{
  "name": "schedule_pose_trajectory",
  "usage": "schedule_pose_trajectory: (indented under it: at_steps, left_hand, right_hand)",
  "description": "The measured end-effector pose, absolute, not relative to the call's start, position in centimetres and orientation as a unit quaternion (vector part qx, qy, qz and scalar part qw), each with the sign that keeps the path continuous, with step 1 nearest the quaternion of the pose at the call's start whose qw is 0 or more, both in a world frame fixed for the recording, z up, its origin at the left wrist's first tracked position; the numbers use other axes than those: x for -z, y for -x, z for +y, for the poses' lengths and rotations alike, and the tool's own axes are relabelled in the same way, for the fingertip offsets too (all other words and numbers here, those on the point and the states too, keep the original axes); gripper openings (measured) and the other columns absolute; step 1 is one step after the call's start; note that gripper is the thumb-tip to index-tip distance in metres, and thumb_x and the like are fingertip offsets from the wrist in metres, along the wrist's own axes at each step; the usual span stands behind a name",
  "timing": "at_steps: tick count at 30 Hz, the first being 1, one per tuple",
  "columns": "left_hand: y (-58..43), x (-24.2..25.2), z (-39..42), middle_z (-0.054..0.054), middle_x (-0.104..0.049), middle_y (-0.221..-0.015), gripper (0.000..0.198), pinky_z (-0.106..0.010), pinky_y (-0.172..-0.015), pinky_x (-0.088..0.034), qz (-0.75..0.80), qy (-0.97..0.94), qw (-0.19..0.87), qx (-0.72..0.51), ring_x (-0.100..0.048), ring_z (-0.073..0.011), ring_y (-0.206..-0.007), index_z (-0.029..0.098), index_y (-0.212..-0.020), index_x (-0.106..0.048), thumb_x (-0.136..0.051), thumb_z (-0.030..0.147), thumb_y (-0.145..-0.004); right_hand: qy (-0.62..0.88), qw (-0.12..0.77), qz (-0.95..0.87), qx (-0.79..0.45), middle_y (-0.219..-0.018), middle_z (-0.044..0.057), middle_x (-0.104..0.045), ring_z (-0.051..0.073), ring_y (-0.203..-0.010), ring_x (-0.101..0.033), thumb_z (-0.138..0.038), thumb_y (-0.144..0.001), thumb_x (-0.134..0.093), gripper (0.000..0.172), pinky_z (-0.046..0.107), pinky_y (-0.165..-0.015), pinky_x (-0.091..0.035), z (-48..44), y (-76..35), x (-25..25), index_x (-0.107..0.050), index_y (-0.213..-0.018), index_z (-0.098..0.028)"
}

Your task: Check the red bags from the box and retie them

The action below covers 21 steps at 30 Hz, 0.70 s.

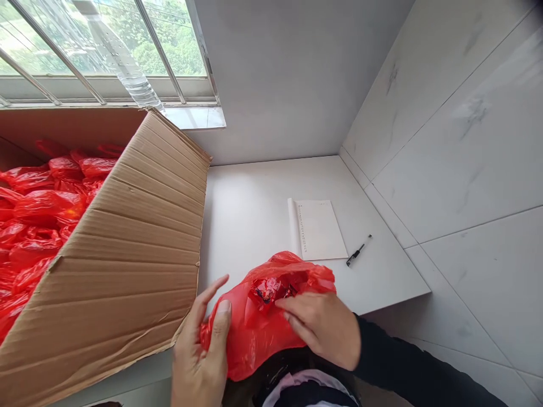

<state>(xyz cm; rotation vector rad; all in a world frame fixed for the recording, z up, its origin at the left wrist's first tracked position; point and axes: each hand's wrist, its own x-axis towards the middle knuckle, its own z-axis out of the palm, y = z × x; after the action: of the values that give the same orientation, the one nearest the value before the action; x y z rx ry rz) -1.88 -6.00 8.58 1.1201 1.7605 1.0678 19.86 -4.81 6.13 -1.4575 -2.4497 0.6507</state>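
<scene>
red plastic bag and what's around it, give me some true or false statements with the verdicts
1. The left hand and right hand both hold the crinkled red plastic bag. True.
2. The black pen lies on the white lined notepad. False: it lies beside it, on the white counter.
3. The brown cardboard box holds many red bags. True.
4. The box stands right of the hands. False: it stands left of them.
</scene>
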Motion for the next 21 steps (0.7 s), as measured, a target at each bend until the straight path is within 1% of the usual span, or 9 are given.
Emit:
schedule_pose_trajectory:
  at_steps: [2,4,7,8,10,13,17,19,21]
  left_hand:
    - [2.5,-8.7,-6.1,-0.005,-0.068,-0.121,0.063,-0.025,-0.075,-0.056,0.678,-0.389,0.428,-0.454,-0.066,-0.0247,-0.102,0.031,-0.136,-0.059,-0.069,0.055,-0.079]
    - [2.8,-9.1,-6.5,-0.006,-0.068,-0.123,0.073,-0.028,-0.076,-0.06,0.652,-0.363,0.454,-0.487,-0.067,-0.0275,-0.105,0.033,-0.142,-0.054,-0.074,0.053,-0.075]
    - [2.5,-9.7,-7.0,-0.006,-0.066,-0.132,0.082,-0.033,-0.093,-0.058,0.64,-0.39,0.444,-0.491,-0.061,-0.0312,-0.121,0.033,-0.139,-0.057,-0.085,0.044,-0.064]
    - [2.3,-9.9,-7.2,-0.006,-0.065,-0.134,0.08,-0.034,-0.099,-0.055,0.644,-0.403,0.434,-0.484,-0.059,-0.0315,-0.125,0.032,-0.136,-0.06,-0.087,0.042,-0.061]
    - [1.9,-10.2,-7.2,-0.007,-0.065,-0.133,0.069,-0.034,-0.105,-0.051,0.652,-0.421,0.422,-0.469,-0.058,-0.0308,-0.126,0.029,-0.127,-0.067,-0.086,0.043,-0.063]
    - [1.7,-10.3,-7.0,-0.007,-0.068,-0.126,0.053,-0.031,-0.1,-0.053,0.66,-0.431,0.407,-0.461,-0.062,-0.0281,-0.12,0.026,-0.119,-0.072,-0.08,0.048,-0.071]
    - [2.4,-10.2,-7.1,-0.007,-0.071,-0.117,0.044,-0.029,-0.091,-0.055,0.673,-0.445,0.37,-0.46,-0.065,-0.0272,-0.111,0.025,-0.11,-0.076,-0.076,0.051,-0.075]
    - [2.7,-10.2,-7.2,-0.007,-0.072,-0.112,0.042,-0.028,-0.086,-0.056,0.681,-0.451,0.352,-0.457,-0.067,-0.0259,-0.103,0.024,-0.104,-0.077,-0.074,0.053,-0.076]
    - [2.7,-10.3,-7.3,-0.005,-0.071,-0.114,0.042,-0.026,-0.086,-0.055,0.69,-0.448,0.335,-0.459,-0.066,-0.0241,-0.104,0.025,-0.105,-0.075,-0.073,0.054,-0.076]
  right_hand:
    - [0.501,0.236,-0.806,-0.207,-0.091,0.001,-0.073,0.015,-0.081,-0.066,-0.021,-0.099,-0.045,0.029,0.027,-0.077,-0.053,-4.4,-20.8,-8.0,-0.064,-0.12,-0.027]
    - [0.526,0.286,-0.789,-0.138,-0.104,0.006,-0.07,0.019,-0.095,-0.064,-0.024,-0.098,-0.049,0.029,0.033,-0.087,-0.052,-3.9,-21.8,-9.1,-0.062,-0.125,-0.025]
    - [0.562,0.231,-0.793,-0.047,-0.126,0.013,-0.061,0.029,-0.118,-0.053,-0.029,-0.093,-0.059,0.045,0.046,-0.1,-0.046,-3.0,-23.0,-8.9,-0.054,-0.137,-0.023]
    - [0.567,0.212,-0.795,-0.037,-0.127,0.014,-0.059,0.029,-0.119,-0.052,-0.03,-0.093,-0.06,0.046,0.047,-0.101,-0.045,-2.7,-23.2,-8.6,-0.054,-0.138,-0.022]
    - [0.563,0.211,-0.798,-0.041,-0.122,0.013,-0.06,0.027,-0.115,-0.052,-0.027,-0.094,-0.056,0.04,0.045,-0.099,-0.045,-2.4,-22.8,-8.0,-0.057,-0.133,-0.021]
    - [0.514,0.226,-0.824,-0.076,-0.111,0.009,-0.062,0.022,-0.103,-0.055,-0.021,-0.097,-0.051,0.032,0.039,-0.094,-0.046,-2.3,-20.7,-7.0,-0.06,-0.127,-0.024]
    - [0.439,0.165,-0.877,-0.108,-0.098,0.006,-0.063,0.021,-0.09,-0.055,-0.014,-0.094,-0.049,0.032,0.036,-0.083,-0.046,-1.8,-17.6,-5.8,-0.063,-0.121,-0.023]
    - [0.446,0.158,-0.874,-0.11,-0.103,0.007,-0.063,0.022,-0.094,-0.054,-0.016,-0.093,-0.05,0.034,0.037,-0.085,-0.046,-1.6,-17.3,-5.9,-0.06,-0.125,-0.023]
    - [0.47,0.162,-0.861,-0.103,-0.111,0.008,-0.062,0.023,-0.099,-0.054,-0.018,-0.093,-0.052,0.04,0.039,-0.089,-0.046,-1.6,-18.1,-6.4,-0.055,-0.132,-0.025]
